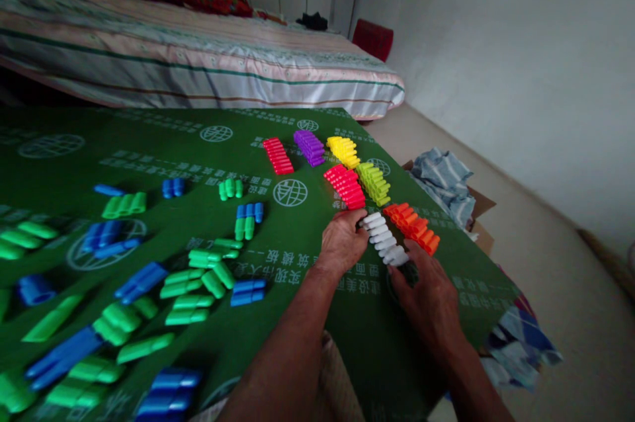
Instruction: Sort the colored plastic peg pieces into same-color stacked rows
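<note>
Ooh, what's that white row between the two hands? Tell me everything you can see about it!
The white row is several short, rounded pieces lying side by side, smooth and plastic-looking. It rests on the green board, slanting from near the red pieces towards the person, beside the orange pieces. The left hand is at its far end, the right hand at its near end. Fingers hide exactly where they touch.

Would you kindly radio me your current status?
Left hand at white row's far end. Right hand at near end. Orange pieces close beside the row.
</note>
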`<state>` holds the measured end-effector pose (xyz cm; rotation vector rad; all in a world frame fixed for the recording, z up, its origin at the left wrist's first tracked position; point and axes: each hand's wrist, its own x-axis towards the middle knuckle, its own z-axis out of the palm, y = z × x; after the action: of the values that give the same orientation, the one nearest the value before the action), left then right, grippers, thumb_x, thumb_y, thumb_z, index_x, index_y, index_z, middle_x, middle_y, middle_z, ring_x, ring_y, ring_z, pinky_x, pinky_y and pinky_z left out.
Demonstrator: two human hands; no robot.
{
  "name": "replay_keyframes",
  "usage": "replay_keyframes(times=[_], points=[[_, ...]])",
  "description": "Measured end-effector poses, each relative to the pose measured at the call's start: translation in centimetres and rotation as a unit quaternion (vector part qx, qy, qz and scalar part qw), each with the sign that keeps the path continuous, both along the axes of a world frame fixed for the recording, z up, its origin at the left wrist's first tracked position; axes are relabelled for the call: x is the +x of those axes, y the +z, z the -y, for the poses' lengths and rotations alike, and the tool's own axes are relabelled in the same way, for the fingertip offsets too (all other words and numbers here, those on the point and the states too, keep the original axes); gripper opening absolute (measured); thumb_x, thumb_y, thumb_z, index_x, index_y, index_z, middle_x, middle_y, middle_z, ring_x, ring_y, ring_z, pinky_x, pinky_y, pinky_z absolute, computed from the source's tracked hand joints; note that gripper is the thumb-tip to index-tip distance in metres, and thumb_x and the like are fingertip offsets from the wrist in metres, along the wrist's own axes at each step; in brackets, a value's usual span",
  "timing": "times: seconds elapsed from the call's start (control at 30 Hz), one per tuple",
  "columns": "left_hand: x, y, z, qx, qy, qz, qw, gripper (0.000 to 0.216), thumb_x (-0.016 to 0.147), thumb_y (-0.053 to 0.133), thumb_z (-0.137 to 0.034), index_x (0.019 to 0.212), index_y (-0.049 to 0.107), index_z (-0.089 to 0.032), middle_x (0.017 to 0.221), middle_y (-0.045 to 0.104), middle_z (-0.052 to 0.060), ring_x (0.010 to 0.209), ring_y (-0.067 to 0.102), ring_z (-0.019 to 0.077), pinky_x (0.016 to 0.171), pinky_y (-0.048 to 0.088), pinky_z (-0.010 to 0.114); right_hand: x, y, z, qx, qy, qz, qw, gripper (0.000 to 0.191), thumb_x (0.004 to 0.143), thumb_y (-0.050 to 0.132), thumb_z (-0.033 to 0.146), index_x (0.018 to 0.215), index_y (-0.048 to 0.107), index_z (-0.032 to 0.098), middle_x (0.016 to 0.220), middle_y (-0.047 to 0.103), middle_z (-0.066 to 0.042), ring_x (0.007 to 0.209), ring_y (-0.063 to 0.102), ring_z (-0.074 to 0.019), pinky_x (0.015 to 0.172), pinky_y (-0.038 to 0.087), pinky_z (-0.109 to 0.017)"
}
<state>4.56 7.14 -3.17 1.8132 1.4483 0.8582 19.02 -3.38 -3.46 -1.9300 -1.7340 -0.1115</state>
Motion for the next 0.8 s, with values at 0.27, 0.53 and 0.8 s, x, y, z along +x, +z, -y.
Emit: replay_keyframes(times=[0.27,0.53,0.8], points=[[0.32,-0.23,-0.04,0.01,-0.006,0.045,0.999,0.026,0.076,0.057,-0.025,0.1,0.067,-0.026,0.095,0.071,-0.002,0.085,0.063,0.0134,0.082,0.05,0.026,0.32,-0.09,0.08,0.008,0.009,-0.021,1.0,0.04,0.083,0.051,0.037,0.114,0.061,0.014,0.114,0.067,-0.015,0.1,0.063,-0.0278,0.084,0.052,-0.044],[0.72,-0.34,-0.29,0.009,-0.001,0.041,0.999,0.022,0.075,0.059,-0.027,0.095,0.068,-0.027,0.088,0.071,-0.003,0.08,0.062,0.0129,0.077,0.049,0.025,0.14,0.09,-0.05,-0.001,0.01,-0.01,1.0,0.039,0.084,0.051,0.036,0.114,0.06,0.014,0.113,0.067,-0.014,0.1,0.063,-0.0272,0.084,0.052,-0.043],[0.8,-0.34,-0.38,0.024,-0.01,0.043,0.999,0.013,0.075,0.056,-0.024,0.079,0.068,-0.026,0.07,0.065,-0.004,0.069,0.056,0.012,0.066,0.043,0.023,0.01,0.2,-0.37,0.009,0.016,0.013,1.0,0.04,0.083,0.051,0.036,0.116,0.059,0.014,0.112,0.067,-0.014,0.094,0.064,-0.0265,0.081,0.053,-0.042]])
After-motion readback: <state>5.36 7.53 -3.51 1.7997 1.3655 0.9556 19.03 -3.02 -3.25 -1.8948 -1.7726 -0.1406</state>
